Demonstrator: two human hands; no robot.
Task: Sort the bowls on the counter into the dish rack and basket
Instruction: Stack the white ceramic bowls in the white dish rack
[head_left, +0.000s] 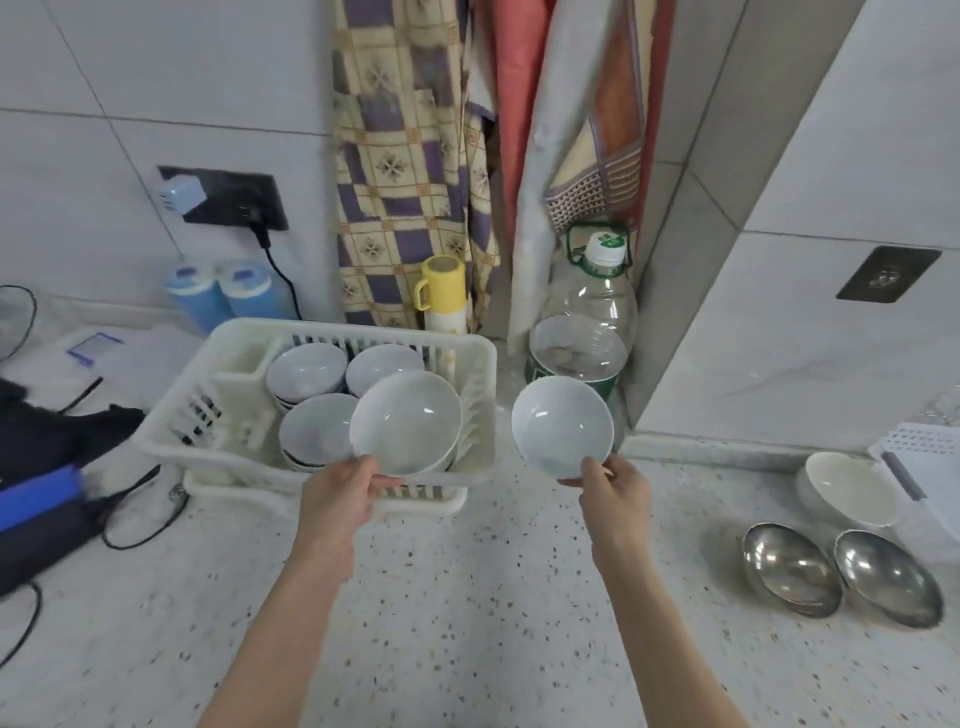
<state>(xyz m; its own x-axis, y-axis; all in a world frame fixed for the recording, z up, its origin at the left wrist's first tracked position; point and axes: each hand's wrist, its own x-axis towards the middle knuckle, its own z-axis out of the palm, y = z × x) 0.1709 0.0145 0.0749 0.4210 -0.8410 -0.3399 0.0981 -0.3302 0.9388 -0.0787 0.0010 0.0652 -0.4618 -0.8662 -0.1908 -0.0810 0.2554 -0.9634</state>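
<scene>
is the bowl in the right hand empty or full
Empty. The white bowl pinched by the right hand tilts toward the camera, showing a bare inside.

Dish rack: cream-white plastic.
Bowls in rack: white with a dark line low on the outside.
Two held bowls: plain white.
Surface: pale speckled terrazzo.
Two metal bowls: silver.
Ceramic bowl: off-white.
Mug: yellow.
Curtain: cream-and-purple checks, floral motifs.
Cloth: salmon red.
Two containers: blue.
Bottle: clear, white cap, green handle.
</scene>
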